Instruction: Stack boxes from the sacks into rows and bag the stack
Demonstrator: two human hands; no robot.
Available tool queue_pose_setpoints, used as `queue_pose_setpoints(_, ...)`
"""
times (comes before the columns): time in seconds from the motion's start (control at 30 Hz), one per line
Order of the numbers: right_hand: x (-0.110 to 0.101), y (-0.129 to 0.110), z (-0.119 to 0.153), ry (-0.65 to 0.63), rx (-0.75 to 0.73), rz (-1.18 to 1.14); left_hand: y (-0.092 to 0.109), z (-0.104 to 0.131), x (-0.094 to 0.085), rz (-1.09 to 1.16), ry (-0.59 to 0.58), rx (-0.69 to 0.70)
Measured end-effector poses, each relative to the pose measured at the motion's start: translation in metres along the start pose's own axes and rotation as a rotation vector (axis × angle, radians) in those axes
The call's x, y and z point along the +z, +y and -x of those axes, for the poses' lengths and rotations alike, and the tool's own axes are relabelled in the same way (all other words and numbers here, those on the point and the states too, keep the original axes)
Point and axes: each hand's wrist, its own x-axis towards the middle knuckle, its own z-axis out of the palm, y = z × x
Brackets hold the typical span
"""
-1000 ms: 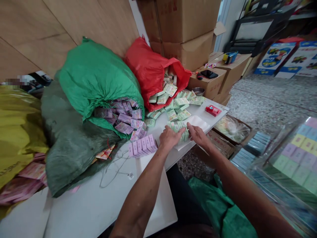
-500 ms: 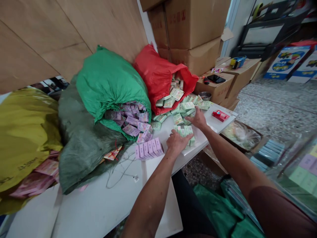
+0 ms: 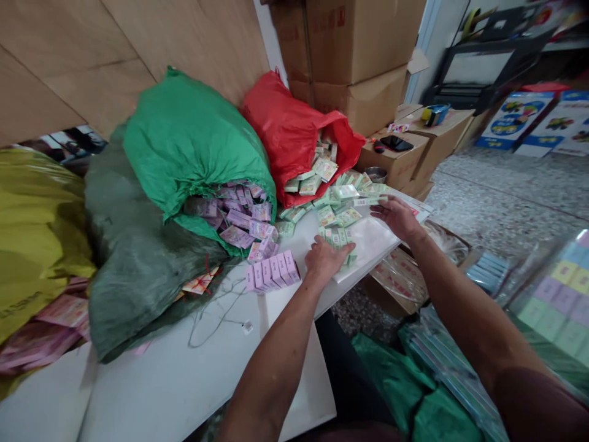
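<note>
My left hand (image 3: pixel 326 261) is wrapped around a row of small green boxes (image 3: pixel 339 237) standing on the white table, thumb at the near right side and fingers at the left. Farther right, my right hand (image 3: pixel 399 216) pinches the end of a single green box (image 3: pixel 363 201), its barcode side showing. Loose green boxes (image 3: pixel 326 216) lie just beyond both hands, spilling from a red sack (image 3: pixel 280 132). Left of my left hand stands a neat row of purple boxes (image 3: pixel 272 273).
A green sack (image 3: pixel 197 147) spills purple boxes (image 3: pixel 237 236). Dark grey (image 3: pixel 138 258) and yellow sacks (image 3: pixel 39 215) lie at the left. Cardboard cartons (image 3: pixel 368 104) are stacked behind, with a phone (image 3: pixel 396 143) on one. A metal bowl (image 3: pixel 375 174) sits by the loose boxes.
My right hand has moved right, away from the green row, and now has a green box at its fingertips. My left hand stays at the row. The view has shifted slightly.
</note>
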Motion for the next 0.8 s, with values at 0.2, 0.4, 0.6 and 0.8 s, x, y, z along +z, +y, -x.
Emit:
queue_pose_setpoints(0.2,0.002,0.03,0.057,0.209,-0.075,0.103,0.0,-0.001,0.002,-0.035,0.005,0.012)
queue_pose_setpoints(0.4,0.034,0.065,0.099,0.423,-0.102,0.362,-0.001,-0.003,0.005,-0.057,0.016,0.015)
queue_pose_setpoints(0.6,0.053,0.063,0.125,0.305,-0.056,0.757,-0.002,-0.003,0.007,-0.057,0.041,0.008)
queue_pose_setpoints(0.8,0.057,0.044,0.124,0.12,-0.011,0.874,-0.002,-0.003,0.009,-0.042,0.044,0.018)
